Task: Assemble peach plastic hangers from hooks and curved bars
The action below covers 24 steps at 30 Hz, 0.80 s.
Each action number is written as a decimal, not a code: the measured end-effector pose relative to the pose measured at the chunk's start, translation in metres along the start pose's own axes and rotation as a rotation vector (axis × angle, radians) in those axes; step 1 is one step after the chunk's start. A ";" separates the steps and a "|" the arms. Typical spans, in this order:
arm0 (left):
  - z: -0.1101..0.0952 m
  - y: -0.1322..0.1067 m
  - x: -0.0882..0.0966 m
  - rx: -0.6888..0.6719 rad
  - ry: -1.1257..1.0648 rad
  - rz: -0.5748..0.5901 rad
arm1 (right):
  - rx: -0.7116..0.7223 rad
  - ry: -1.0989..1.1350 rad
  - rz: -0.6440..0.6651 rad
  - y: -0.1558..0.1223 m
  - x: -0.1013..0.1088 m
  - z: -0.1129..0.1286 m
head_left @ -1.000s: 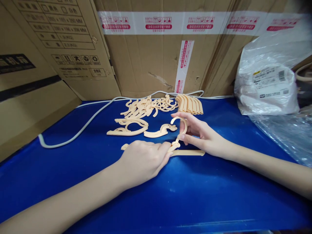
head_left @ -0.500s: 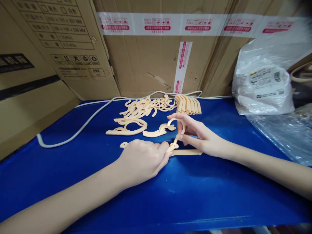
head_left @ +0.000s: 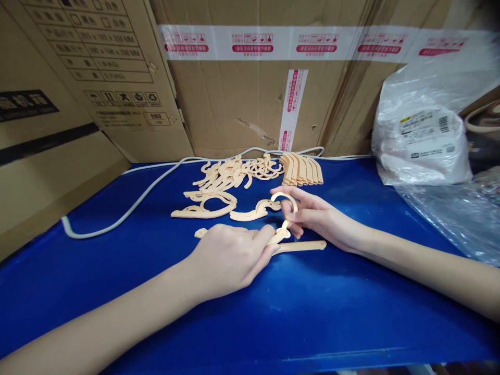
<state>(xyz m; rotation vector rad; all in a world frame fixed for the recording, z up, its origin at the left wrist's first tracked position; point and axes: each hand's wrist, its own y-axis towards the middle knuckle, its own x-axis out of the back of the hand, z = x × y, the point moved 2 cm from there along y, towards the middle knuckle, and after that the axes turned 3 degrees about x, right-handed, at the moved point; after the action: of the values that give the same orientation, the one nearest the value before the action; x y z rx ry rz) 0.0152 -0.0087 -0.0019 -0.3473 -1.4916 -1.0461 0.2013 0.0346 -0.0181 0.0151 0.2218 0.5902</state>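
Observation:
My left hand (head_left: pixel 230 255) is closed around a cream plastic folding-hanger arm (head_left: pixel 278 237), whose rounded end shows past my thumb. Another end of cream plastic (head_left: pixel 200 233) sticks out left of my knuckles. Between the thumb and fingers of my right hand (head_left: pixel 318 213) is a curved hanger hook (head_left: pixel 294 202), its lower end meeting the arm's rounded end. A straight cream piece (head_left: pixel 304 246) reaches out to the right beneath both hands; my left hand hides its other end. Whether it joins the held arm I cannot tell.
Behind my hands lie folded hanger pieces (head_left: pixel 211 212) and a smaller curved set (head_left: pixel 248 214). Farther back are a loose heap of hooks and parts (head_left: pixel 226 174) and a row of hanger arms (head_left: pixel 300 169). A white cable (head_left: pixel 148 190), cardboard boxes (head_left: pixel 234 104) and a plastic bag (head_left: pixel 422 140) border the blue surface (head_left: pixel 312 312).
My right hand has shifted its grip on the hook, which sits slightly lower at the arm's end. My left hand keeps hold of the arm; the view has tilted slightly.

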 end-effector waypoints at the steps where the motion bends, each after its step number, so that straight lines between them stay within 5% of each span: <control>1: 0.001 0.000 0.000 -0.006 -0.009 -0.008 | -0.018 0.026 -0.006 0.000 0.000 0.000; 12: 0.003 -0.002 0.001 -0.005 -0.047 -0.173 | -0.119 0.258 0.133 0.003 0.008 0.002; 24: 0.009 -0.003 -0.001 -0.018 -0.159 -0.126 | -0.080 0.200 0.179 0.004 0.010 -0.004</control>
<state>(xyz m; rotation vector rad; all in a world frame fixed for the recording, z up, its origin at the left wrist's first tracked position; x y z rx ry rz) 0.0073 -0.0031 -0.0028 -0.3599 -1.6644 -1.1545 0.2064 0.0439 -0.0240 -0.1026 0.3941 0.7796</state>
